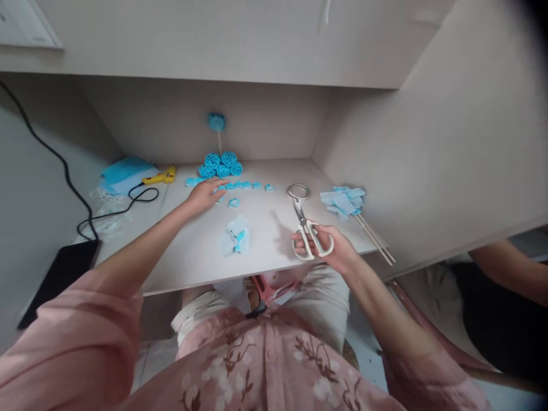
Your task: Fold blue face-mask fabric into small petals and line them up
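My left hand (206,196) reaches over a row of small folded blue pieces (247,185), fingers stretched out and touching or just above them. Beside it lies one separate blue piece (233,202). In my right hand (333,246) I hold white-handled scissors (307,230) above the desk's front right part, blades pointing away from me. Beyond their tips lies a roll of tape (298,191), seen as a ring. A crumpled white and blue scrap (237,236) rests nearer the front edge. Behind the row sit several rolled blue rosettes (222,170).
A blue flower on a stick (216,122) stands at the back. To the left are blue masks (128,174), a yellow glue gun (160,176) with its black cord, and a dark flat device (60,274). Blue strips (343,201) and thin sticks (374,238) lie right. Another person's arm (511,268) shows far right.
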The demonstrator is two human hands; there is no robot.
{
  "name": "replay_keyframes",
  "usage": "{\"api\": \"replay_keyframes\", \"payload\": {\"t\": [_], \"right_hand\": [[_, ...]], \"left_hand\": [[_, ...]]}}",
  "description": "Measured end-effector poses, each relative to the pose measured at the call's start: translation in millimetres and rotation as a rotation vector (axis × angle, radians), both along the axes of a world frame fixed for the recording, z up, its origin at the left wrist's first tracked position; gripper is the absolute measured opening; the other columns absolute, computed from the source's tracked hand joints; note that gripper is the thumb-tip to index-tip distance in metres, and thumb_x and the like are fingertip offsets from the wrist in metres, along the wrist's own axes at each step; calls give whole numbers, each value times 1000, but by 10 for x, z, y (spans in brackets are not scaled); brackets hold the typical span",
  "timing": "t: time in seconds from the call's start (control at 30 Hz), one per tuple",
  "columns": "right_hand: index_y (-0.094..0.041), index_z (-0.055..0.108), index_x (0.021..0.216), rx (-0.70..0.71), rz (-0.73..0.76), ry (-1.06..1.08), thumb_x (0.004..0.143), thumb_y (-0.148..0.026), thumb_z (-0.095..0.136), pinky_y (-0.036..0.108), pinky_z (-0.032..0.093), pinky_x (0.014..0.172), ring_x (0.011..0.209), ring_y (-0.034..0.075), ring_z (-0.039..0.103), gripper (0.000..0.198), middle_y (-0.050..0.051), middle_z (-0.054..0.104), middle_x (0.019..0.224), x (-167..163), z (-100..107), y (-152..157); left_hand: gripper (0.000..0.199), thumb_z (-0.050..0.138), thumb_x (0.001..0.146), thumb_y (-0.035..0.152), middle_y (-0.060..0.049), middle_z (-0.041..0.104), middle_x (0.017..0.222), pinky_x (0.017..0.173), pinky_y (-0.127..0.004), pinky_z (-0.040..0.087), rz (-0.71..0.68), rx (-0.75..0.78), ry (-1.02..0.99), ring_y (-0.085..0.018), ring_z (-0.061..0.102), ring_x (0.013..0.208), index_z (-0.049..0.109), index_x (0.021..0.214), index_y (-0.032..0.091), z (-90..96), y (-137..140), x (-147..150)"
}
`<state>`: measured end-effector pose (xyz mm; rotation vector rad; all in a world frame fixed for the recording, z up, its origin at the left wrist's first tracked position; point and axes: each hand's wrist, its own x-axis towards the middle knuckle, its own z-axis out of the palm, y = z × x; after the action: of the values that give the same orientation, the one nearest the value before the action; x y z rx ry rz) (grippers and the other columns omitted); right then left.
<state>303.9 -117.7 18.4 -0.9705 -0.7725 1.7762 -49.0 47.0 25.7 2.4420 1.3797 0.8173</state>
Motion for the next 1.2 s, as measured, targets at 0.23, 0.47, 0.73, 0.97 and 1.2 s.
{"api": "replay_keyframes", "payload": {"t": [0.23,0.47,0.73,0.97,1.2], "right_hand": [[-9,61,104,-33,299,-214,95,-31,41,39,59,71,70,22,72,31,16,74,86,-246,53,577],[-10,66,90,35,302,-682,92,-34,51,32,54,63,64,19,67,28,12,72,74,-240,44,966],[-16,70,112,805,16,-1707,93,-34,51,35,45,88,102,27,64,32,16,69,113,-295,33,1060],[-15,56,135,1026,269,-1450,92,-28,55,38,40,104,124,27,54,45,15,59,134,-1132,-93,1304],[-12,49,141,938,350,-1566,86,-34,66,38,43,99,120,30,56,62,20,61,130,-1574,-272,1804]], "left_hand": [[53,48,87,47,-12,63,132,98,-37,46,113,-106,-172,-25,60,114,63,127,16,-140,-372,-444],[55,47,86,46,-12,64,127,101,-37,45,151,-148,-157,-24,61,114,60,130,16,-395,-458,-655],[48,45,86,36,-10,61,133,109,-40,39,170,1,45,-26,54,123,64,126,18,-575,-34,-613],[45,51,85,32,-12,63,131,108,-44,37,84,19,187,-29,54,123,64,125,18,-553,305,-454],[43,48,88,35,-14,66,122,104,-44,40,138,34,263,-30,55,116,66,122,15,-583,298,-512]]}}
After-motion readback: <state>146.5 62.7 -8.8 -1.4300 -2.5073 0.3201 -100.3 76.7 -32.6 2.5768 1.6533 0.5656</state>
